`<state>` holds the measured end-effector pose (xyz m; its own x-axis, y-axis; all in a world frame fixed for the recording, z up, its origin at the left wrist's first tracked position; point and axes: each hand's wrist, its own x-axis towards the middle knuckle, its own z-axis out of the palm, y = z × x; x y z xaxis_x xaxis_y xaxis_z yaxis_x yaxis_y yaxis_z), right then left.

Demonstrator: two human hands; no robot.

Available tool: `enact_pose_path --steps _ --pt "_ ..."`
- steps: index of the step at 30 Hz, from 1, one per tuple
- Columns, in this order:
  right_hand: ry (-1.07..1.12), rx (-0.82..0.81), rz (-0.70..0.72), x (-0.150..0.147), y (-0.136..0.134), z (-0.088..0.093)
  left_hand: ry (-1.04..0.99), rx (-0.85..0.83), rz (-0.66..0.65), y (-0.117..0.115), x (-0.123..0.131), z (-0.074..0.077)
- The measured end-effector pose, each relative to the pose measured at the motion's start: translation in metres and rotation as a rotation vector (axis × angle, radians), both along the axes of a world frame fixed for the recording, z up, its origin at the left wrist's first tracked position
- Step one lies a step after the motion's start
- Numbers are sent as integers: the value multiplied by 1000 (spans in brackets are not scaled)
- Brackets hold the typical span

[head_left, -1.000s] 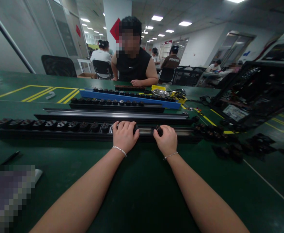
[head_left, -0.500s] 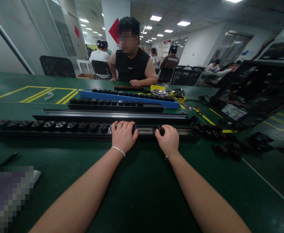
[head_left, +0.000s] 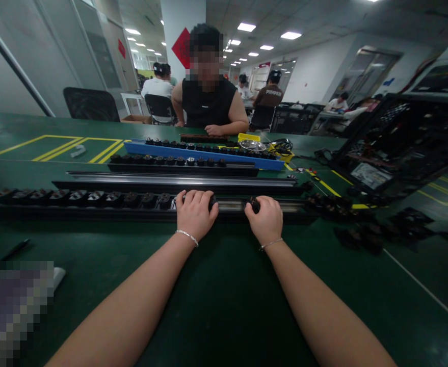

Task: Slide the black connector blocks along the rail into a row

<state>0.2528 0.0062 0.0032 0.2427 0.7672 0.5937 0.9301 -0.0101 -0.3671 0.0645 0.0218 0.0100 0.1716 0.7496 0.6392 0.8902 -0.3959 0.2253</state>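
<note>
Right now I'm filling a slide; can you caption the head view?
Front rail: left hand over one black part, right hand pinching another.

Open workshop — long green workbench [head_left: 224,306], black chair [head_left: 89,104], ceiling lights [head_left: 246,27]

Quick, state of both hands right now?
Left hand: curled over black modules on the front rail; whether it grips cannot be told.
Right hand: closed, holding another black module at that rail.

Hands [head_left: 265,216] slightly farther apart, black part [head_left: 253,205] shifted rightward
</note>
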Motion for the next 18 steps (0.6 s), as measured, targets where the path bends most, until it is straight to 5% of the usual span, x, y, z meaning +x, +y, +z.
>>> enact_pose_path --steps 18 --pt "25 -2 -76 10 -1 1 10 -21 8 0 0 1"
